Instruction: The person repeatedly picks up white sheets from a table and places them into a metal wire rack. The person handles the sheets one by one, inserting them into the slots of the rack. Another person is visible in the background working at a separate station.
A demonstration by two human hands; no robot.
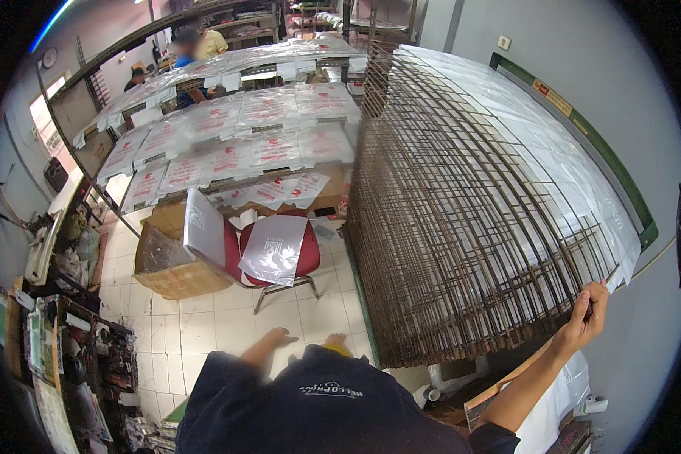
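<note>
At the right, my right hand (589, 310) is closed on the near corner of a wire shelf of a tall drying rack (461, 250). Many thin, rusty brown wire shelves are stacked close together in this rack. Whitish plastic sheets (537, 151) lie along its far right side, and one sheet's edge hangs close to my fingers. My left hand (277, 338) hangs low in front of my body above the tiled floor. It touches nothing, and its fingers look loosely apart.
A red chair (310, 253) holds a silver printed plastic bag (274, 250). Beside it stands a cardboard box (166, 272). Tables behind bear rows of red-printed bags (268, 106). People work farther back. A green metal frame (583, 125) borders the rack by the wall. Cluttered shelves (68, 348) stand left.
</note>
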